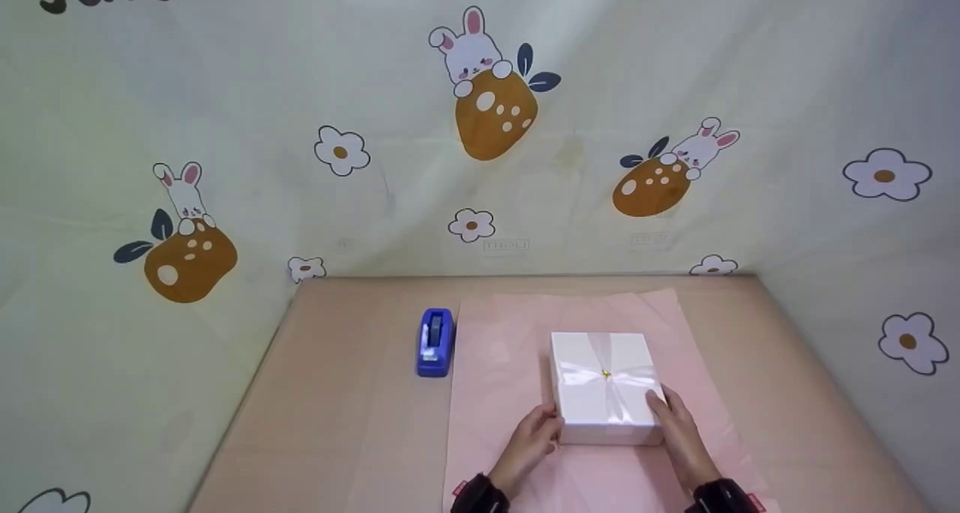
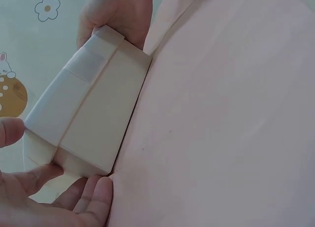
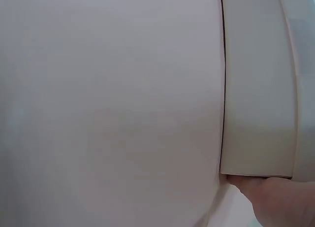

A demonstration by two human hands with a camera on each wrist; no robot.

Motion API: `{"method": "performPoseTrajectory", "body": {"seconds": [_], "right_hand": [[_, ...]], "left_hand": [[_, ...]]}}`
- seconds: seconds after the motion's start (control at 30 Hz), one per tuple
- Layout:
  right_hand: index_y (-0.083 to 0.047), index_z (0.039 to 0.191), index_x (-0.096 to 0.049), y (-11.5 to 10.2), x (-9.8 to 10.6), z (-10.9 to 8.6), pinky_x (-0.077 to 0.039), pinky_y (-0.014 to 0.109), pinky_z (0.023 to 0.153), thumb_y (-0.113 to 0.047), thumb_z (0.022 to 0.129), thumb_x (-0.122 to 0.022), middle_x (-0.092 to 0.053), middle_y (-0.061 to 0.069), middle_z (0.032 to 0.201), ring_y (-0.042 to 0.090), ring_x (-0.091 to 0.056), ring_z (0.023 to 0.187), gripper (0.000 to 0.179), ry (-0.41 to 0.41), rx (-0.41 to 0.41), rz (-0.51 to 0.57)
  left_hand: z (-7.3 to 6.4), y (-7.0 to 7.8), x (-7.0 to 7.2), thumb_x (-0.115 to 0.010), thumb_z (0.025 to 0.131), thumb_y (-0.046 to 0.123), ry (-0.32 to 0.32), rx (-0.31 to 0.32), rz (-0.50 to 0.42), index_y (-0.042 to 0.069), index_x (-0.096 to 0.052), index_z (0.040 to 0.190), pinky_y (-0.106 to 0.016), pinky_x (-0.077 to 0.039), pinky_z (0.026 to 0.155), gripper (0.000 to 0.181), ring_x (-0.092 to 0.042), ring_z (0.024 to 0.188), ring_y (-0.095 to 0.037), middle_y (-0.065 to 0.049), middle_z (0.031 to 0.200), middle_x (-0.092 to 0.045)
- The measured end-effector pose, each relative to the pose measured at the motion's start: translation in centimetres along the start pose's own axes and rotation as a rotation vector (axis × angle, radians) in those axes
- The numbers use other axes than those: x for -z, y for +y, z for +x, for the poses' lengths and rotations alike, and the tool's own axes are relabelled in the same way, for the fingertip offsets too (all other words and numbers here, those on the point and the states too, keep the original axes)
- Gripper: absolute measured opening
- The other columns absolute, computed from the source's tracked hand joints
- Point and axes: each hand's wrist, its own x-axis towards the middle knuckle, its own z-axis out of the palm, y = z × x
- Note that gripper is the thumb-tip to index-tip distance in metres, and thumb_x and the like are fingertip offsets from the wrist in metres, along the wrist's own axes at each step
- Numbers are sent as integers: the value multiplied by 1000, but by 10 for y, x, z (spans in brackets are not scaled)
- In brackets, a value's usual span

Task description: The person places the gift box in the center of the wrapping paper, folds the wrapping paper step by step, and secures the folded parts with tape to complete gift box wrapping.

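Note:
A white gift box [image 1: 600, 404] lies on a sheet of pink wrapping paper [image 1: 499, 363]. Sheer pale ribbon [image 1: 616, 400] crosses its lid, with a small gold piece [image 1: 606, 374] where the strips meet. My left hand [image 1: 529, 442] holds the box at its near left corner; in the left wrist view its fingertips [image 2: 101, 190] are at the bottom edge against the paper. On the right side, my right hand [image 1: 682, 434] grips the box with the thumb over the lid's edge. Part of that hand [image 3: 283, 197] shows at the box's end in the right wrist view.
A blue tape dispenser [image 1: 435, 343] stands left of the paper, close to its edge. The brown tabletop [image 1: 337, 393] extends on both sides. A pale curtain [image 1: 390, 70] printed with rabbits and flowers hangs behind and along the sides.

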Motion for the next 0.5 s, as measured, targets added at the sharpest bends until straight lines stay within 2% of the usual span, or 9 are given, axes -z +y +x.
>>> {"method": "performPoseTrajectory", "body": {"seconds": [0.2,0.5], "right_hand": [[5,146,-7,2,0,-2,-3,52,114,-44,97,-40,-4,26,153,39,2,142,76,15,40,-27],[4,146,-5,3,1,0,-3,52,114,-47,96,-41,-3,26,153,39,2,142,80,-9,51,-38]], "left_hand": [[1,0,-1,-52,91,28,2,20,25,1,-48,131,-33,-51,80,48,-56,92,-12,-5,113,-62],[1,1,-1,-50,92,30,0,26,57,0,-44,134,-31,-49,79,52,-54,91,-13,-2,105,-61]]}}
